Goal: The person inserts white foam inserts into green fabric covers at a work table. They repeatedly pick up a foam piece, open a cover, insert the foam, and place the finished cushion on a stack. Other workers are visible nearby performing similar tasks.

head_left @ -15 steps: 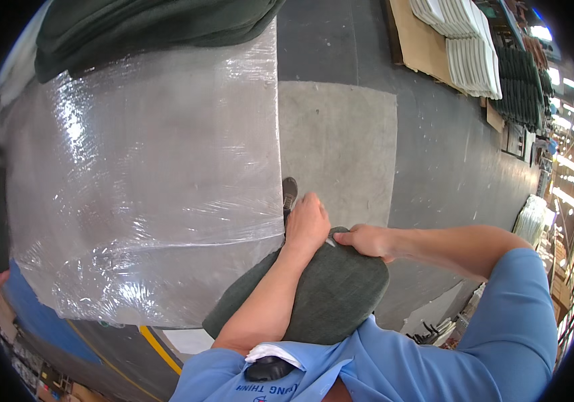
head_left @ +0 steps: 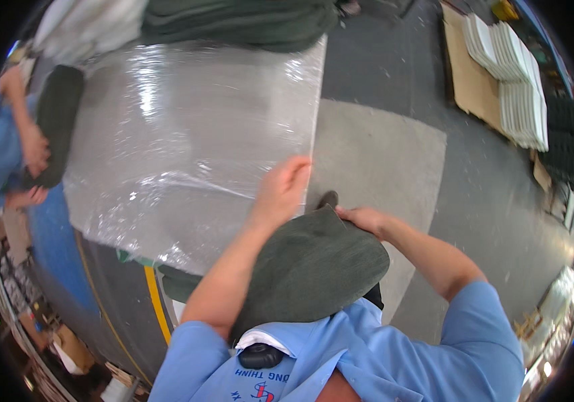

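A dark green fabric cushion (head_left: 314, 268) leans against my body, its pointed top edge up. My right hand (head_left: 364, 220) pinches that edge near the corner, thumb on top. Apart from the cushion, my left hand (head_left: 281, 193) is raised over the right edge of the plastic-wrapped table (head_left: 186, 147). Its fingers are curled together and slightly blurred; whether something thin is between them cannot be made out. My left forearm passes in front of the cushion's left part.
Dark green fabric pieces (head_left: 233, 23) and a white bundle (head_left: 89, 27) lie at the table's far end. At the left, a co-worker's hands (head_left: 35, 151) hold another dark green cushion (head_left: 59, 124). White stacked pieces (head_left: 522, 94) stand on cardboard (head_left: 468, 67) at far right.
My left hand has moved away from the cushion's edge, up and left. My right hand keeps its pinch. The view has shifted, bringing the co-worker more into sight.
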`<action>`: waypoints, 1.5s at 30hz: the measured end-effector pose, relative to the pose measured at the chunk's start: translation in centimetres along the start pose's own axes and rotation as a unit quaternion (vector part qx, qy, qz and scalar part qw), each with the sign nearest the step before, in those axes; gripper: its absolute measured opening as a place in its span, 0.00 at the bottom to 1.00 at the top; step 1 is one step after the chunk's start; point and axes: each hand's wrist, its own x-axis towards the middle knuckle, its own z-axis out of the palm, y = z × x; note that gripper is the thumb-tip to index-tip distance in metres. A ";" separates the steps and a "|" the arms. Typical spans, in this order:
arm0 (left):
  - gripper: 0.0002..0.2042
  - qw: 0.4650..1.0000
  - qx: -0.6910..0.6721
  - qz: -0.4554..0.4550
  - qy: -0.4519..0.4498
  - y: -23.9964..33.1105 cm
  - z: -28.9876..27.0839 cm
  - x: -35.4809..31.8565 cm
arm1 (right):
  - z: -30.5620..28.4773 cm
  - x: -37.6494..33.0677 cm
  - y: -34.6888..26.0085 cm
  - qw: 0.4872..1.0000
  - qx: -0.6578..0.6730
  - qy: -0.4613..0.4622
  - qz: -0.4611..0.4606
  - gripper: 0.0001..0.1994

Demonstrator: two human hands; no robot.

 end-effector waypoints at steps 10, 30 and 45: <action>0.40 0.868 -0.154 -0.455 0.129 -4.4 -12.9 -29.8 | 2.8 -4.1 -2.5 0.981 -0.080 -0.053 -0.168 0.33; 0.40 0.926 0.254 -0.227 0.161 -6.5 -16.9 -27.0 | 16.9 -4.4 -10.9 0.531 -0.626 0.293 -0.490 0.15; 0.17 0.951 0.208 -0.157 0.168 -7.6 -14.5 -17.2 | 18.8 -0.4 -14.6 0.698 -0.483 0.398 -0.346 0.17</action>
